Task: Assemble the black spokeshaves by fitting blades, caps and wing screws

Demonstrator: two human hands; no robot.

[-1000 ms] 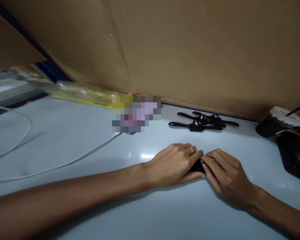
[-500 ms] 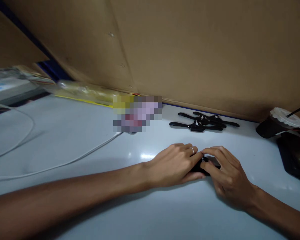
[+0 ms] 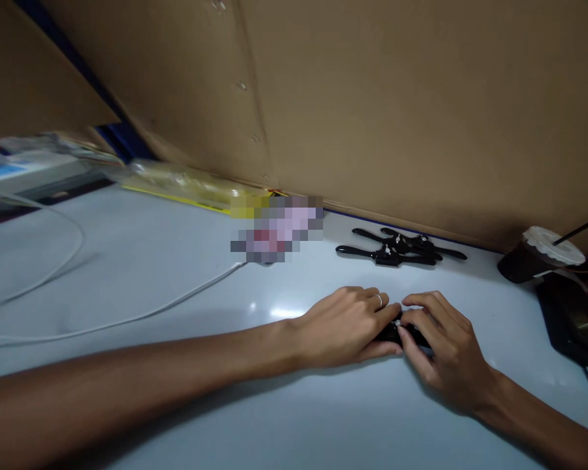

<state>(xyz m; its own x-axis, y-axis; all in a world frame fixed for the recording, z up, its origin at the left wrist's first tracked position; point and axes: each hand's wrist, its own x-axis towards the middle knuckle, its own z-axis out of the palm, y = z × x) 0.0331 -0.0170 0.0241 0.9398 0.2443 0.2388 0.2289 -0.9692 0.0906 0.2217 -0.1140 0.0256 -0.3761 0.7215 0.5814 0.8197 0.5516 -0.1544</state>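
The tool (image 3: 387, 335) lies left to right on the surface (image 3: 254, 418), ends hidden; the left hand (image 3: 345, 326) grips it, while the right hand (image 3: 450, 352) holds its fingers narrow at the middle, pinching or not, I can't tell.

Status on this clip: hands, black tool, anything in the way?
Left hand gripping black tool, partly covering it. Right hand at its middle, pinch unclear. Three similar tools lie beyond, apart from both hands, not obstructing.

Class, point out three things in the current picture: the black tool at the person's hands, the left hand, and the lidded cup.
Black tool (image 3: 389, 333): head view, on its dark exposed middle.
Left hand (image 3: 345, 325): head view, on its back.
Lidded cup (image 3: 519, 260): head view, on its dark side below the lid.
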